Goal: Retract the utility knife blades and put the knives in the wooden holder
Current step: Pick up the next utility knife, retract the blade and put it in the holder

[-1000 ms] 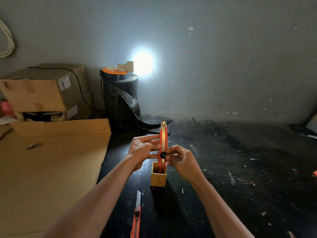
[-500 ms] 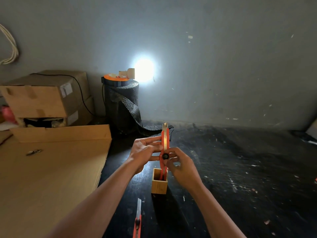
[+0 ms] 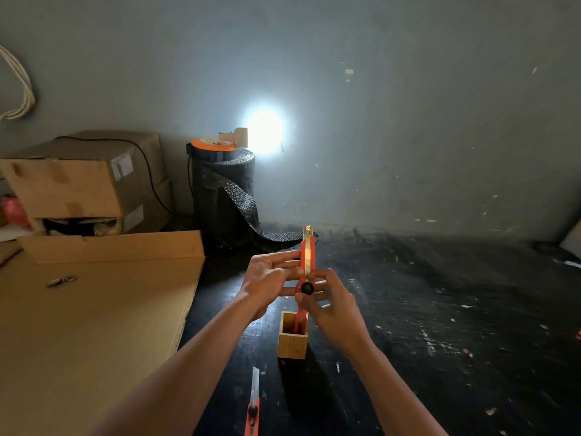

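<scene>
Holding the orange knife [image 3: 306,265] upright w/ left hand [image 3: 267,278] and right hand [image 3: 327,306] both closed on it, tail inside the wooden holder [image 3: 292,336], we risk tipping the holder; second knife [image 3: 253,407] lies blade-out on tabletop [image 3: 440,309].

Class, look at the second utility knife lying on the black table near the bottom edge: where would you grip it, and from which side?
Grip the orange handle from above, pinching its long sides, probably just behind the black slider. The utility knife lies flat with its bare blade extended toward the wooden holder, so keep your fingers at the near end.
</scene>
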A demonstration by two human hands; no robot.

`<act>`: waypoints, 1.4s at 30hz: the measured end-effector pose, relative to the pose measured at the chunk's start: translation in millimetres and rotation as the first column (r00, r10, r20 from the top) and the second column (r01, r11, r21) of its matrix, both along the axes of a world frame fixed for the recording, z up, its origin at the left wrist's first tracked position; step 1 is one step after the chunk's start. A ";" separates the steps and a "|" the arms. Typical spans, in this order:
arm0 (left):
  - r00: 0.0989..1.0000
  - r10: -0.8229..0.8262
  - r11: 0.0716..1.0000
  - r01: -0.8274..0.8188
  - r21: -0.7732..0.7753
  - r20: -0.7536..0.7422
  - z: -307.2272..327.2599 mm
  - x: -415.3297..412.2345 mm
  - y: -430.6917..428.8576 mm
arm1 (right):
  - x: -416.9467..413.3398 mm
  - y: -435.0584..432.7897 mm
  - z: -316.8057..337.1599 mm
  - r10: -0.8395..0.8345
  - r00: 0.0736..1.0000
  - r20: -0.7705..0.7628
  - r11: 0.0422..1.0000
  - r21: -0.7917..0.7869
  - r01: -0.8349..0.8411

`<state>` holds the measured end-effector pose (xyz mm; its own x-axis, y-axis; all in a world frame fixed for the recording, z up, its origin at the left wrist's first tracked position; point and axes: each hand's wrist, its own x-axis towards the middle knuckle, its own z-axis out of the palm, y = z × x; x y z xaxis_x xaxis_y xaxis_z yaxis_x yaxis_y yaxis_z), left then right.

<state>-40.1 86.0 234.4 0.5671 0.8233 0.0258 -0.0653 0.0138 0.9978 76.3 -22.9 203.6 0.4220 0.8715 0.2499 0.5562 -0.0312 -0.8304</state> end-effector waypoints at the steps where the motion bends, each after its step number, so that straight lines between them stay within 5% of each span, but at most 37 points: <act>1: 1.000 -0.002 1.000 0.002 -0.007 0.006 0.6 0.3 0.6 | 0.2 -0.5 0.3 0.011 1.000 0.017 1.000 -0.002 -0.011; 14: 1.000 0.004 0.999 -0.003 -0.050 0.018 -11.7 -7.3 10.1 | -2.5 9.0 -6.2 -0.116 0.991 -0.062 0.993 0.010 0.116; 20: 0.995 -0.094 0.993 0.095 -0.074 0.016 -24.7 -20.8 17.7 | -9.2 19.1 0.5 -0.063 0.959 -0.278 0.996 0.048 0.080; 24: 0.990 -0.144 0.987 0.144 -0.072 0.006 -40.3 -24.9 23.8 | -4.3 34.6 -5.6 -0.059 0.957 -0.284 0.998 0.003 0.063; 30: 0.969 0.032 0.999 -0.027 0.023 -0.243 -101.6 -20.9 49.5 | 9.8 50.2 -35.9 -0.160 0.972 -0.173 0.985 -0.092 0.146; 34: 0.916 0.066 0.992 -0.017 0.128 -0.395 -132.8 -12.1 53.2 | 28.4 65.4 -56.5 -0.176 0.978 -0.115 0.977 -0.145 0.158; 42: 0.838 0.071 0.994 -0.016 0.105 -0.541 -184.2 27.6 56.8 | 57.7 106.2 -116.6 -0.185 0.975 -0.120 0.955 -0.258 0.149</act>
